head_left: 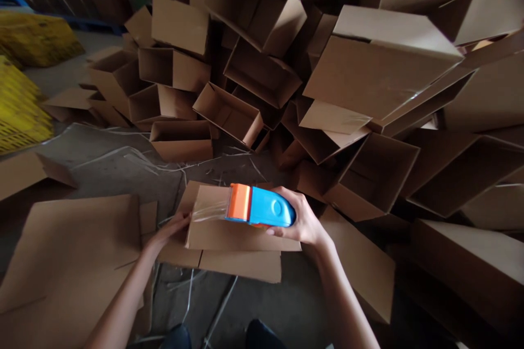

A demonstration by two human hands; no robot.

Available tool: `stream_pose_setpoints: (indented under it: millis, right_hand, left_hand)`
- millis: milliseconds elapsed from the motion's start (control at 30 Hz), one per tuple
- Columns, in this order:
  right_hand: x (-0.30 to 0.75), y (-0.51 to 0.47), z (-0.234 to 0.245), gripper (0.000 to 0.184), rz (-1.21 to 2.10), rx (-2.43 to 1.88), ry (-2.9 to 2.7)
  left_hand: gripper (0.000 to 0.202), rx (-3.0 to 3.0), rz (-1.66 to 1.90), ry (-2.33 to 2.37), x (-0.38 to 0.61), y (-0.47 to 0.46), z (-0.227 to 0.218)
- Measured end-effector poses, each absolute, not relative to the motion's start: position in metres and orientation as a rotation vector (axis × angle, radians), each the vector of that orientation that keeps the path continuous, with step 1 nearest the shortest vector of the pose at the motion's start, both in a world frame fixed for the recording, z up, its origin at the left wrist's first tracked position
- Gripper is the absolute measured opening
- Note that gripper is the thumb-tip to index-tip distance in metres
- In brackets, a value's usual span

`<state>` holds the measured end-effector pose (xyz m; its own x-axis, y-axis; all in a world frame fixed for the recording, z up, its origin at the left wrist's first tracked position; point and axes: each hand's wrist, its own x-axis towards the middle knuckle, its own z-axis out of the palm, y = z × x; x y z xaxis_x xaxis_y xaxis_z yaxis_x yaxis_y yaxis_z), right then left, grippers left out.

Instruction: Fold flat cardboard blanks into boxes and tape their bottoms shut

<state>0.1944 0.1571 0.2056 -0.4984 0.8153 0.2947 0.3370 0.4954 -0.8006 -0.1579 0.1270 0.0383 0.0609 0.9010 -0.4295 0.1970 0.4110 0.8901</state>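
Observation:
My right hand (301, 218) is wrapped round a blue and orange tape dispenser (262, 207), held over the top of a brown cardboard box (233, 240) in front of me. A strip of clear tape (210, 210) runs from the dispenser's orange end to the left across the box flaps. My left hand (170, 232) presses against the box's left edge near the end of the tape, fingers curled on the cardboard.
A big heap of open empty cardboard boxes (368, 71) fills the back and right. Flat cardboard sheets (69, 256) lie on the floor at left. Yellow plastic crates (20, 109) stand at far left. Loose plastic strapping (123, 152) lies on the grey floor.

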Motion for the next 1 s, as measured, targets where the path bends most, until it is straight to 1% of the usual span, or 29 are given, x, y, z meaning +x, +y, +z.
stream_pose_setpoints:
  millis: [100,233,300,367,433,500,633,833,900,1000]
  right_hand:
    - [0.194,0.157,0.207,0.060,0.902,-0.944,-2.063]
    - [0.194,0.157,0.207,0.062,0.909,-0.946,-2.075]
    - [0.194,0.156,0.207,0.062,0.911,-0.939,-2.075]
    - [0.194,0.155,0.207,0.062,0.905,-0.935,-2.071]
    - [0.194,0.154,0.207,0.062,0.894,-0.938,-2.069]
    - [0.194,0.153,0.207,0.062,0.889,-0.937,-2.068]
    - [0.193,0.153,0.208,0.062,0.872,-0.930,-2.071]
    - [0.193,0.153,0.207,0.061,0.830,-0.992,-2.094]
    - [0.193,0.153,0.207,0.060,0.825,-1.005,-2.107]
    - [0.192,0.151,0.211,0.062,0.846,-0.999,-2.136]
  left_hand:
    - [0.048,1.015,0.745,1.392,-0.156,0.122,0.044]
    - [0.048,0.919,0.824,1.502,-0.160,0.130,0.055]
    - [0.050,0.868,0.948,1.634,-0.162,0.140,0.068]
    - [0.049,0.896,1.166,1.734,-0.158,0.153,0.086]
    - [0.042,1.066,1.359,1.773,-0.147,0.166,0.106]
    - [0.033,1.288,1.419,1.817,-0.130,0.176,0.122]
    - [0.026,1.578,1.357,1.961,-0.098,0.184,0.131]
    - [0.026,1.609,1.179,2.166,-0.084,0.177,0.127]
    - [0.027,1.606,1.075,2.219,-0.083,0.174,0.132]
    - [0.029,1.588,0.823,2.292,-0.080,0.171,0.144]
